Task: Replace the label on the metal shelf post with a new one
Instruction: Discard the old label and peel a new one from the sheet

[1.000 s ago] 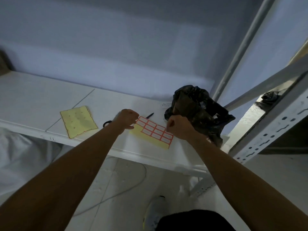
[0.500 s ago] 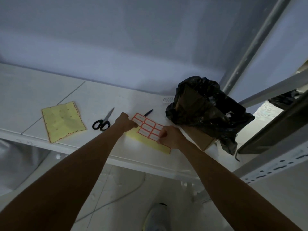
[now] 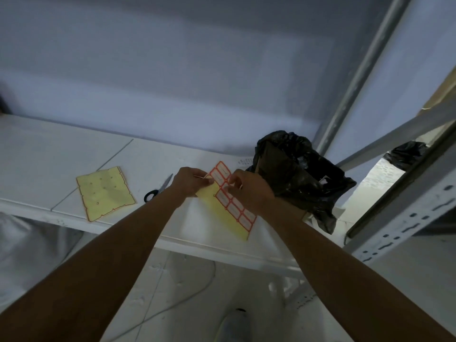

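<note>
We log: left grip (image 3: 190, 181) pinching flat yellow label sheet (image 3: 229, 213) edge | right grip (image 3: 249, 191) fingers curled, pinching its red-bordered rectangular labels (image 3: 223, 174) | sheet tilted over smooth white shelf (image 3: 61, 154)

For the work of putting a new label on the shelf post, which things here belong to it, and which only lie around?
For the job:
- label sheet, held by the left hand and the right hand
- metal shelf post

Lying about on the shelf:
- bare yellow backing sheet
- scissors
- black plastic bag
</note>
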